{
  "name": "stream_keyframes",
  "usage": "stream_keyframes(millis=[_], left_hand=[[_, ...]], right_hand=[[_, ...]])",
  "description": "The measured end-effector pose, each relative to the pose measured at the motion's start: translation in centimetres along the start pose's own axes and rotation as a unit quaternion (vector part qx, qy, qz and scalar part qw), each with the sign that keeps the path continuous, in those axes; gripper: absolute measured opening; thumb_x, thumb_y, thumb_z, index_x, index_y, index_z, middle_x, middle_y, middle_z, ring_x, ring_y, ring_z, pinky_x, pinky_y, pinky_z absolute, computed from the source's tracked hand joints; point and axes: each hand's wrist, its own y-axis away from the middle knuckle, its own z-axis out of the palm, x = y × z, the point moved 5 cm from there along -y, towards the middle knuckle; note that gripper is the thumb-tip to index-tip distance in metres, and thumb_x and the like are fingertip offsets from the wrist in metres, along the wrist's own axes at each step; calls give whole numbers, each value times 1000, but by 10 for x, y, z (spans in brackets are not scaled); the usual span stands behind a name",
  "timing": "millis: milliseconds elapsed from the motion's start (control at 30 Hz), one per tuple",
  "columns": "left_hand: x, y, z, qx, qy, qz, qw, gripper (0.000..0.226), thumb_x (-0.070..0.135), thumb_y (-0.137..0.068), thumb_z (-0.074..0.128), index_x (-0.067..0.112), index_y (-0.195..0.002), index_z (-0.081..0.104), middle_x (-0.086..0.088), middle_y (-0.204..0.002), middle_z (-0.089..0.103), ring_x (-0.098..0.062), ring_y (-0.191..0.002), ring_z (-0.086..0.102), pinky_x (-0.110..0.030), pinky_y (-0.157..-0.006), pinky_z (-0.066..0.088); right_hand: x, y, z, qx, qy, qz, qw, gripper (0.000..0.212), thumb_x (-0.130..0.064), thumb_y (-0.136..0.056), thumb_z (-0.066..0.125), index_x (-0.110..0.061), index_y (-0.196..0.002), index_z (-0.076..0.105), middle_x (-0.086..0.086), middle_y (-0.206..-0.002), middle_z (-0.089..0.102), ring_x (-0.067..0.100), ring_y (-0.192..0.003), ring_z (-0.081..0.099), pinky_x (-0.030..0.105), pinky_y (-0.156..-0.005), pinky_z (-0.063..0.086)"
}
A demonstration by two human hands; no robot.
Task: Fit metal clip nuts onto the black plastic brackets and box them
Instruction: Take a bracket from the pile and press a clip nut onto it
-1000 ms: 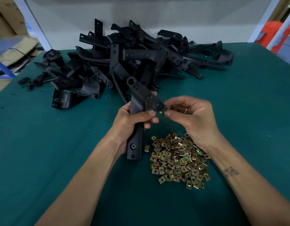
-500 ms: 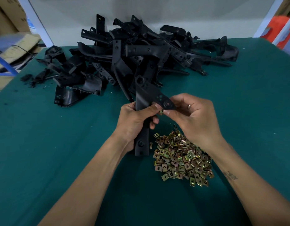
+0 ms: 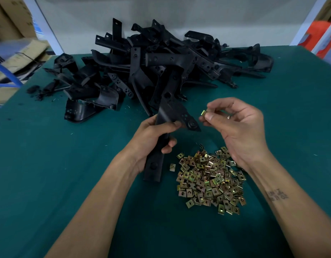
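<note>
My left hand (image 3: pixel 151 138) grips a long black plastic bracket (image 3: pixel 171 112) around its middle, holding it upright above the green table, its lower end near the nut pile. My right hand (image 3: pixel 237 127) pinches one brass-coloured metal clip nut (image 3: pixel 203 114) between thumb and forefinger, a short gap to the right of the bracket's pointed tab with its round boss. A loose heap of several clip nuts (image 3: pixel 209 179) lies on the table under my right wrist. One stray nut (image 3: pixel 172 167) lies just left of the heap.
A big tangled pile of black brackets (image 3: pixel 161 66) fills the far middle of the green table (image 3: pixel 49 164). Black plastic scraps (image 3: pixel 40 90) lie at the far left. Cardboard boxes (image 3: pixel 14 53) stand beyond the left edge, an orange object (image 3: pixel 317 34) at the far right.
My right hand has drawn back to the right from the bracket's tab, with the clip nut now showing clear of the bracket. The bracket in my left hand has tilted slightly.
</note>
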Motion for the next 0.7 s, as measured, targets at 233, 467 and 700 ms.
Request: stream_keyframes(millis=[233,467,700], left_hand=[[1,4,10,-126,-65,26,990,19,28,-91,67,9,-97,66,-16,-94,63,-15,-43,41,-21,-39,31],[7,4,6,-66,-6,78,995,15,26,-98,61,14,-90,63,-3,-75,54,-8,-41,33,-18,-37,32],[11,6,11,-90,5,74,993,20,27,-98,58,23,-80,68,0,-71,48,-6,-41,31,-17,-36,30]], right_hand=[[-2,2,4,-4,-38,28,999,27,0,-70,79,-2,-96,71,13,-88,74,25,-80,73,26,-73,58],[-5,0,2,-28,48,21,998,26,-5,-67,83,-14,-90,75,9,-85,77,21,-79,74,25,-73,59],[-5,3,9,-52,53,29,997,26,-7,-68,83,-17,-90,76,4,-83,77,12,-80,71,18,-67,54]])
